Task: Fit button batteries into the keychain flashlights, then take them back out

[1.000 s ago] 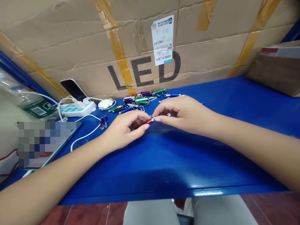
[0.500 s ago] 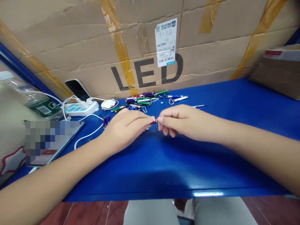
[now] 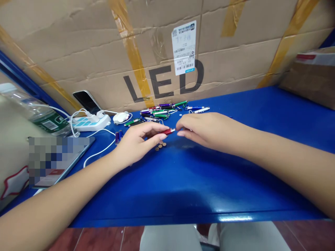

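Observation:
My left hand (image 3: 140, 141) is closed around a slim red penlight (image 3: 168, 131), its silvery end pointing right out of the fingers. Just right of that end is my right hand (image 3: 200, 129), thumb and forefinger slightly apart with nothing visible between them. Several small copper-coloured discs (image 3: 160, 146) lie on the blue tabletop (image 3: 183, 181) below the left fingertips. Beyond the hands is a pile of coloured penlights (image 3: 159, 112), some with metal clips. A silver penlight (image 3: 202, 109) lies behind the right hand. Short blue and purple tubes (image 3: 118, 136) stand left of my left hand.
A large cardboard box (image 3: 222, 52) marked LED forms the back. To the left are a power strip (image 3: 91, 122) with white cables, a phone (image 3: 87, 101), a tablet (image 3: 62, 164) and a plastic bottle (image 3: 49, 118). Another carton (image 3: 311, 80) sits at far right.
My right hand has come off the penlight's end and its fingers have parted. My left hand has turned, showing more of the red penlight and the copper-coloured discs below.

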`<state>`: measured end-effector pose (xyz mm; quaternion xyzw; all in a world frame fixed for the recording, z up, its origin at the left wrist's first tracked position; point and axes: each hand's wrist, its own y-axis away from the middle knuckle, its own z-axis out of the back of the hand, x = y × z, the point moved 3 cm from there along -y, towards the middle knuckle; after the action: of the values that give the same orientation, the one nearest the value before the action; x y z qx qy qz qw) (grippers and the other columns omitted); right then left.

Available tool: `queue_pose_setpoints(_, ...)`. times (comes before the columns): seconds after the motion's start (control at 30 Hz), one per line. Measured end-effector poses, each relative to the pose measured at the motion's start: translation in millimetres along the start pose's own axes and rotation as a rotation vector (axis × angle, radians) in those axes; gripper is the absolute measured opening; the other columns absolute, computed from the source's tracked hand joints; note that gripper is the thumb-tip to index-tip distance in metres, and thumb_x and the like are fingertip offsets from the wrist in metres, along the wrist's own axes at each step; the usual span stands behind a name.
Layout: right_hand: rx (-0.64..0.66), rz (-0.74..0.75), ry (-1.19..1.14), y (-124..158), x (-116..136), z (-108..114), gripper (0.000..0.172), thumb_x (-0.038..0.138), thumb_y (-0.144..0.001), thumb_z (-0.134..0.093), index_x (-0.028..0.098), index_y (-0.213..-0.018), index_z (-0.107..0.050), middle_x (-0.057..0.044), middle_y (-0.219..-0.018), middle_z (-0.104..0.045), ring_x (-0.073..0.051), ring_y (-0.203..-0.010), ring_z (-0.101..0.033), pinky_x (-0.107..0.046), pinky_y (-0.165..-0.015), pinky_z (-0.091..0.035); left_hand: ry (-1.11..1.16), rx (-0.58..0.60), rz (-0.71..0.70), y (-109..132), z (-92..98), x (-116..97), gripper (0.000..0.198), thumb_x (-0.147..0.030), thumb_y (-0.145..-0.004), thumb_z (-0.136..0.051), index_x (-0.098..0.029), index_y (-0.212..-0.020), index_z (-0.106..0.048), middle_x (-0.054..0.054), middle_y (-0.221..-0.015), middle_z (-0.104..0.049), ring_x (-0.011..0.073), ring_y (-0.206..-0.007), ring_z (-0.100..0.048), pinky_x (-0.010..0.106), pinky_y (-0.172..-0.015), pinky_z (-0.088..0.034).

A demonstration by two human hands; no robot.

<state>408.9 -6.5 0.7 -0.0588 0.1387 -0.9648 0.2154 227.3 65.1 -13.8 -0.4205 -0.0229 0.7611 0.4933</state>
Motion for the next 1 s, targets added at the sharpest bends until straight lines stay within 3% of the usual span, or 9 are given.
queue_pose_setpoints(0.13, 0.041, 0.075, 0.214, 1, 3, -2, 0.026, 0.028, -0.099, -0.042, 0.017, -0.099, -0.065, -0.007, -0.095, -0.068, -0.022, -0.078, -0.063, -0.030, -0.061, -0.035, -0.006, 0.064, 0.026, 1, -0.3, 4, 0.028, -0.032, -0.086, -0.068, -0.016, -0.109, -0.072, 0.007, -0.096, -0.075, 0.0152, -0.076, -0.070, 0.026, -0.069, -0.057)
queue_pose_setpoints(0.3, 0.084, 0.145, 0.236, 3, 9, -4, 0.027, 0.023, -0.099, -0.040, 0.016, -0.094, -0.066, -0.008, -0.088, -0.067, -0.022, -0.078, -0.062, -0.031, -0.062, -0.036, -0.121, 0.121, -0.171, 0, -2.5, -2, 0.026, -0.024, -0.088, -0.067, -0.021, -0.113, -0.072, 0.005, -0.097, -0.075, 0.0162, -0.087, -0.069, 0.029, -0.083, -0.057)
queue_pose_setpoints(0.53, 0.048, 0.114, -0.200, 5, 9, -10, 0.033, 0.024, -0.097, -0.038, 0.015, -0.076, -0.061, -0.005, -0.075, -0.063, -0.017, -0.068, -0.055, -0.030, -0.066, -0.039, -0.288, 0.066, -0.381, 5, -1.0, -13, 0.026, -0.017, -0.090, -0.064, -0.019, -0.115, -0.071, 0.006, -0.098, -0.075, 0.0140, -0.090, -0.070, 0.024, -0.082, -0.057)
queue_pose_setpoints(0.73, 0.194, -0.182, -0.947, 5, 6, -14, 0.029, 0.029, -0.095, -0.042, 0.017, -0.075, -0.059, 0.000, -0.068, -0.064, -0.011, -0.057, -0.057, -0.025, -0.059, -0.044, -0.503, 0.016, -0.599, 11, 3.8, -25, 0.026, -0.011, -0.090, -0.061, -0.016, -0.115, -0.067, 0.008, -0.105, -0.073, 0.0142, -0.095, -0.069, 0.025, -0.083, -0.057)
queue_pose_setpoints(0.9, 0.317, -0.250, -1.180, 3, 9, -14, 0.029, 0.030, -0.094, -0.044, 0.016, -0.075, -0.059, 0.000, -0.064, -0.065, -0.009, -0.049, -0.054, -0.023, -0.050, -0.039, -0.668, 0.005, -0.743, 14, 4.9, -29, 0.028, -0.011, -0.092, -0.058, -0.017, -0.119, -0.063, 0.009, -0.107, -0.074, 0.0164, -0.090, -0.070, 0.028, -0.074, -0.054)
queue_pose_setpoints(1.0, 0.327, -0.248, -1.123, 3, 8, -11, 0.031, 0.035, -0.095, -0.044, 0.017, -0.076, -0.061, 0.000, -0.066, -0.066, -0.010, -0.051, -0.056, -0.024, -0.052, -0.041, -0.728, 0.021, -0.730, 12, 2.9, -30, 0.027, -0.013, -0.093, -0.056, -0.018, -0.119, -0.062, 0.009, -0.106, -0.074, 0.0168, -0.090, -0.070, 0.029, -0.073, -0.053)
